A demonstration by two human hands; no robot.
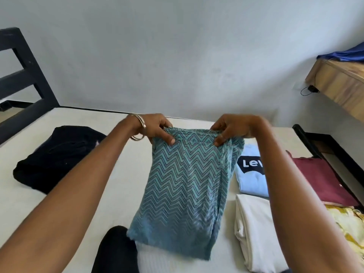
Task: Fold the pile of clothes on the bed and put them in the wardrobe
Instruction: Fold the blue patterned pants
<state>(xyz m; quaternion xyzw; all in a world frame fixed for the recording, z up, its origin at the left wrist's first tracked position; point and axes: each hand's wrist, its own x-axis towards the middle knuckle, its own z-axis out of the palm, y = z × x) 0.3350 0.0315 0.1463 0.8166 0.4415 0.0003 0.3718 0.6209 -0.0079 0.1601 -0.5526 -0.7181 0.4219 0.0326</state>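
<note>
Left hand: the left hand [157,128] pinches the top left corner of a teal zigzag garment [183,186], thumb in front, fingers curled behind the hem.
Right hand: the right hand [232,128] pinches the top right corner of the same hem, thumb pressed on the front of the cloth.
Bangles: two metal bangles [138,127] sit on the left wrist.
Garment: folded lengthwise into a narrow strip, it hangs from both hands above the middle of the bed [122,164]; its lower edge drapes over a white ribbed cloth [151,259] at the near edge.
Dark cloth near: a black piece [116,251] lies just left of the garment's lower end.
Black pile: a heap of black clothing [55,156] lies on the bed to the left, well apart from the hands.
Folded stack, right: a light blue shirt [250,174] with a dark printed logo lies just beside the garment; a folded cream piece [256,233] lies nearer the camera; a maroon piece [323,180] and a yellow patterned one [348,223] lie farther right.
Bed frame: a dark headboard [23,75] stands at the far left.
Far right: a wooden worktop [338,83] carries a blue cloth [346,54] against the wall.
</note>
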